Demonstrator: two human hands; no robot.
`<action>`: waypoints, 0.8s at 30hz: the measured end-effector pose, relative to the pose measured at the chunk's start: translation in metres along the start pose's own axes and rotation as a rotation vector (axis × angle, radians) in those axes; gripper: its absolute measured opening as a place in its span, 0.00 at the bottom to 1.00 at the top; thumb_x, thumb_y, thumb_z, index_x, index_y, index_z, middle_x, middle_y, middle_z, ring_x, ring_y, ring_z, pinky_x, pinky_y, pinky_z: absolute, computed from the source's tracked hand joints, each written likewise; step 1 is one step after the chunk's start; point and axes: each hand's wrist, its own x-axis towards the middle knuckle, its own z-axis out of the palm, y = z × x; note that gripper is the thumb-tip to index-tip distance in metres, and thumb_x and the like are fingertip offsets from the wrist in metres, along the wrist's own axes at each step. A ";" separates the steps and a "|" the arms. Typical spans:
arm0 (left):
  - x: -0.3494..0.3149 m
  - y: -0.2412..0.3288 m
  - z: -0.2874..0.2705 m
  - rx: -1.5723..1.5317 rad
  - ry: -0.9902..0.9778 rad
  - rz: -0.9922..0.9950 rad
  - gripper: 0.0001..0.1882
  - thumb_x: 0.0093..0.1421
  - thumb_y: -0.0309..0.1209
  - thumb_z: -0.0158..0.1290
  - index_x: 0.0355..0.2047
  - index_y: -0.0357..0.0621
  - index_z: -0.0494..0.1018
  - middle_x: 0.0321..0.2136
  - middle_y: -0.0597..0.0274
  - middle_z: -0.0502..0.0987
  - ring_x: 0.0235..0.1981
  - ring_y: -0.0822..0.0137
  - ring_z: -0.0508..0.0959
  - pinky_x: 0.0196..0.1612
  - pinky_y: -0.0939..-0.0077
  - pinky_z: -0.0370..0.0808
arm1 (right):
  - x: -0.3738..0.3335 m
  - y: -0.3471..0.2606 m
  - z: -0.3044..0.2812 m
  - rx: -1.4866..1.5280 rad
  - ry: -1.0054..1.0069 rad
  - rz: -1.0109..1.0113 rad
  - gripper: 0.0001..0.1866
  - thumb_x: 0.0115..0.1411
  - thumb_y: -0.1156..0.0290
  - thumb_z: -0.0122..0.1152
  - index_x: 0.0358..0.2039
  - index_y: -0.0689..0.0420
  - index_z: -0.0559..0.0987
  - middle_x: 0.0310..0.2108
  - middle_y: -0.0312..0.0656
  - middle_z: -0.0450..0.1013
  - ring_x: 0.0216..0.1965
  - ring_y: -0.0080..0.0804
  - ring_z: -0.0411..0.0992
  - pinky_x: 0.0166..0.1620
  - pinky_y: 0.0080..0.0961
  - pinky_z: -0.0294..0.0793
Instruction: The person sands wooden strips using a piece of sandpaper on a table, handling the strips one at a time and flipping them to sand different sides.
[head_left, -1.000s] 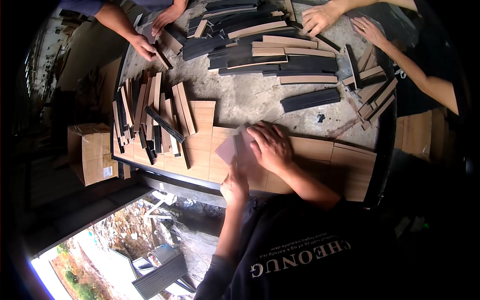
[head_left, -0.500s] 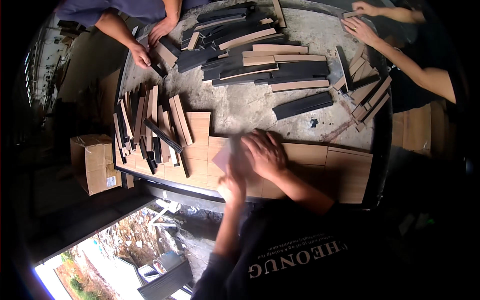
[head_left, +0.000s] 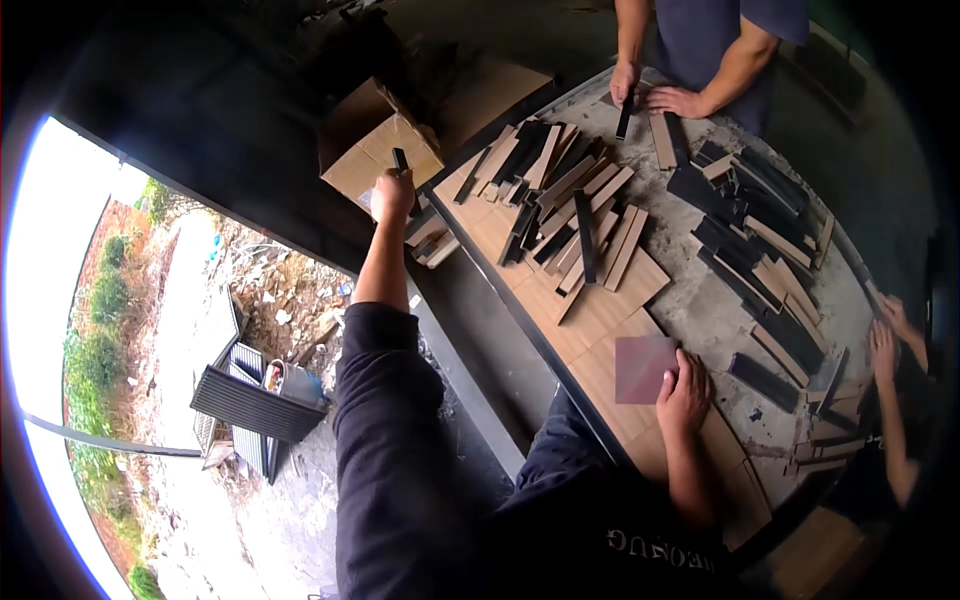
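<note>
Stretched out to the far left, my left hand [head_left: 392,196] is closed round a narrow dark strip [head_left: 400,160], whose end sticks up above the fist. The hand is in front of a cardboard box [head_left: 350,130] beside the table. My right hand [head_left: 686,394] grips the edge of a square reddish-brown sheet [head_left: 640,370], perhaps sandpaper, with the thumb on top. That sheet is above the tan wood-grain boards [head_left: 590,345] along the table's near edge; whether it touches them I cannot tell. A heap of tan and black strips [head_left: 570,200] covers the boards between my hands.
More black and tan strips [head_left: 760,240] are piled across the worn table [head_left: 665,240]. Across the table a co-worker's hands [head_left: 670,100] hold a dark strip; another person's hands [head_left: 885,335] are at the right edge. Tan pieces [head_left: 433,243] sit below the box.
My view has swung left. My left hand has left the sheet and reached out toward the box, now with a dark strip in it. The right hand keeps the sheet.
</note>
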 end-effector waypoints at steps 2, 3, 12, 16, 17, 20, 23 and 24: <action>-0.016 0.042 -0.006 -0.061 0.001 0.047 0.17 0.55 0.45 0.50 0.33 0.45 0.77 0.29 0.49 0.80 0.32 0.51 0.81 0.35 0.57 0.77 | 0.004 0.004 -0.004 -0.023 0.024 -0.006 0.22 0.56 0.67 0.56 0.52 0.55 0.69 0.50 0.48 0.69 0.54 0.45 0.65 0.56 0.41 0.61; -0.063 0.088 0.006 0.001 -0.095 0.241 0.17 0.55 0.43 0.51 0.31 0.41 0.76 0.28 0.49 0.79 0.30 0.53 0.81 0.34 0.58 0.78 | 0.003 0.013 -0.005 -0.033 0.020 0.012 0.22 0.56 0.67 0.56 0.52 0.54 0.69 0.50 0.48 0.68 0.54 0.46 0.65 0.56 0.41 0.61; -0.040 0.030 0.016 -0.680 -0.166 0.165 0.16 0.62 0.36 0.46 0.39 0.33 0.73 0.28 0.44 0.79 0.25 0.59 0.80 0.32 0.68 0.76 | 0.004 0.008 0.002 0.012 -0.014 -0.008 0.22 0.56 0.67 0.55 0.52 0.55 0.69 0.50 0.49 0.69 0.53 0.47 0.65 0.55 0.42 0.62; -0.161 0.091 0.059 -0.313 -0.541 0.668 0.15 0.57 0.33 0.53 0.43 0.38 0.73 0.36 0.44 0.77 0.37 0.53 0.78 0.42 0.61 0.74 | -0.002 0.031 0.000 -0.034 0.037 0.068 0.22 0.54 0.67 0.57 0.51 0.52 0.70 0.50 0.44 0.69 0.53 0.45 0.65 0.55 0.44 0.61; -0.181 0.092 0.060 -0.346 -0.514 0.734 0.15 0.57 0.33 0.53 0.43 0.38 0.73 0.36 0.44 0.77 0.37 0.53 0.78 0.42 0.61 0.74 | -0.004 0.028 -0.001 -0.023 0.053 0.053 0.22 0.53 0.67 0.58 0.51 0.52 0.70 0.50 0.43 0.69 0.53 0.44 0.66 0.55 0.43 0.61; -0.176 0.071 0.068 -0.114 -0.715 0.714 0.15 0.59 0.33 0.47 0.45 0.42 0.73 0.27 0.51 0.78 0.30 0.55 0.77 0.36 0.63 0.73 | 0.008 0.021 0.008 -0.009 0.082 0.005 0.22 0.53 0.66 0.58 0.50 0.52 0.71 0.47 0.43 0.71 0.52 0.43 0.67 0.55 0.41 0.61; -0.113 0.042 0.031 -1.285 -0.637 0.045 0.12 0.62 0.33 0.42 0.29 0.39 0.70 0.23 0.58 0.75 0.25 0.70 0.73 0.31 0.72 0.72 | 0.009 0.005 -0.001 0.051 0.048 0.030 0.21 0.53 0.67 0.58 0.49 0.53 0.71 0.46 0.43 0.72 0.52 0.41 0.67 0.56 0.40 0.61; -0.114 0.043 0.032 -1.153 -0.432 0.174 0.12 0.63 0.33 0.42 0.29 0.37 0.70 0.23 0.58 0.76 0.24 0.70 0.72 0.30 0.72 0.72 | 0.012 0.008 0.000 0.024 0.084 0.011 0.21 0.52 0.67 0.58 0.48 0.54 0.71 0.46 0.43 0.72 0.52 0.40 0.67 0.56 0.39 0.60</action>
